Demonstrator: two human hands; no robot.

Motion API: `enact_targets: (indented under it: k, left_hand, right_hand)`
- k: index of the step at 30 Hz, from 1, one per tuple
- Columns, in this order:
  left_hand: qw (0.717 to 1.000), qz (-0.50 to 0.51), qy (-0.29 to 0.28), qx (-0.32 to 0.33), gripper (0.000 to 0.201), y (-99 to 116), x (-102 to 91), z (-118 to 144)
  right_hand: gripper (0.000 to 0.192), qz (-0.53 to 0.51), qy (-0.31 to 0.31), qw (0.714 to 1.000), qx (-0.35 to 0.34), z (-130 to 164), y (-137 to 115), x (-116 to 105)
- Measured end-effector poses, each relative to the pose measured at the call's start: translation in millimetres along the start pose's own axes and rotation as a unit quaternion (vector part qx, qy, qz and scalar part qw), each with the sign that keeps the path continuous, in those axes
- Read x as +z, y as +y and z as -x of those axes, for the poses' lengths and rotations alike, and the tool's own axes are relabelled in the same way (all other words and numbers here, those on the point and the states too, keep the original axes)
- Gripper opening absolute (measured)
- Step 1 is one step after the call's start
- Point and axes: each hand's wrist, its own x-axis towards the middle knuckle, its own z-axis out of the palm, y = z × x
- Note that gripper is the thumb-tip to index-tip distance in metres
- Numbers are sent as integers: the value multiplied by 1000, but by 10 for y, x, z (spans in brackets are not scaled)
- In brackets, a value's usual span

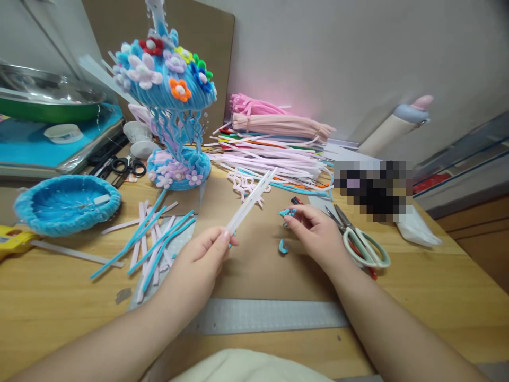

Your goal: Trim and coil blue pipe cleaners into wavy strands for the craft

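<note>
My left hand (210, 252) is closed around a long, slim white piece (252, 201), which looks like two strips side by side pointing up and away. A bit of blue shows by its fingertips. My right hand (314, 228) pinches small curled blue pipe cleaner pieces (288, 213) above the brown board (254, 270). Another short blue curl (283, 246) lies on the board just below the right fingers. Bent pale pink pipe cleaner pieces (243, 184) lie beyond the white piece. Scissors with pale green handles (368, 249) lie beside my right wrist.
A blue flower-covered pipe cleaner lamp shape (170, 79) stands at back left. Nearby are a blue fuzzy bowl shape (69, 204), a yellow glue gun (14, 241), cut strips (149, 244) and black scissors (129, 166). Pipe cleaner bundles (278, 127) line the wall; a ruler (274, 315) lies in front.
</note>
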Motion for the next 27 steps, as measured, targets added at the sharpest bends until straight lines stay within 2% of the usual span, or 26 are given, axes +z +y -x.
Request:
enact_targets:
  k: [3, 5, 8, 10, 12, 13, 15, 17, 20, 22, 24, 27]
  left_hand:
    - [996, 80, 27, -3, 27, 60, 0, -17]
    - [992, 117, 42, 4, 23, 84, -12, -25]
    - [987, 149, 60, 19, 19, 90, -43, -53]
    - [984, 164, 70, 29, 18, 85, -64, -82]
    - [981, 175, 78, 35, 18, 78, -80, -110]
    - [980, 177, 81, 37, 17, 75, -86, -121]
    - [980, 178, 82, 41, 17, 72, -94, -133]
    - [980, 178, 82, 43, 17, 73, -99, -135]
    - [979, 179, 82, 45, 17, 82, -104, -131]
    - [979, 180, 82, 45, 17, 87, -106, -130]
    - [979, 182, 83, 43, 18, 88, -105, -129]
    - [978, 185, 83, 44, 18, 78, -98, -133]
  right_hand:
    - [33, 102, -28, 993, -49, -2, -5, 13]
    - [35, 113, -4, 992, -61, 13, -60, -11]
    - [23, 97, 22, 989, -107, 89, -234, -27]
    - [19, 107, -67, 979, -158, 163, -395, 23]
    - [25, 178, -166, 949, -199, 224, -558, 129]
    - [31, 223, -196, 930, -218, 241, -629, 194]
    - [30, 293, -221, 896, -249, 240, -733, 330]
    - [20, 332, -236, 873, -267, 208, -785, 448]
    - [7, 334, -275, 856, -282, 173, -788, 554]
    - [6, 312, -302, 847, -305, 190, -772, 577]
    - [6, 282, -320, 845, -323, 229, -761, 574]
    - [14, 261, -294, 873, -287, 239, -760, 558]
